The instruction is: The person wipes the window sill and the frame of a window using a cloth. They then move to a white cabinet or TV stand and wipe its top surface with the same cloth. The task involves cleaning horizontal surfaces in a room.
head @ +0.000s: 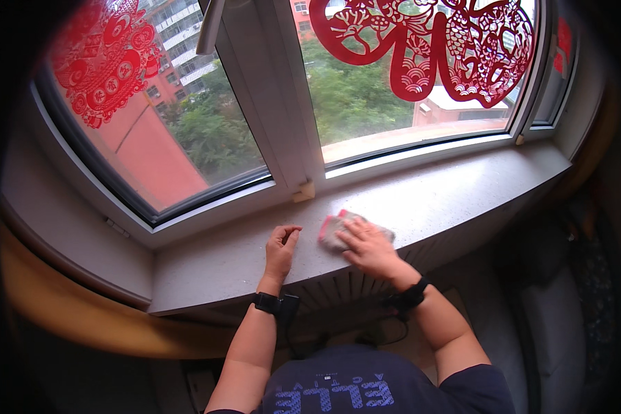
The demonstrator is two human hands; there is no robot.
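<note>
My right hand [368, 247] lies with its fingers spread on a folded grey cloth with a pink edge [336, 235], pressing it against the pale windowsill [227, 269]. The hand looks slightly blurred. To its left, my left hand [281, 251] hovers over or rests on the sill with its fingers curled in; nothing shows in it. Whether it touches the sill I cannot tell. Both wrists wear black bands. Small specks dot the sill's surface, and bright window light reflects off it to the right of the cloth.
Behind the sill stands a white-framed window [290, 129] with a handle [209, 28] and red paper-cut decorations [416, 62]. A small beige block [304, 192] sits at the foot of the frame. Below the sill's front edge is a slatted panel [341, 286]. A grey seat [553, 315] stands at the right.
</note>
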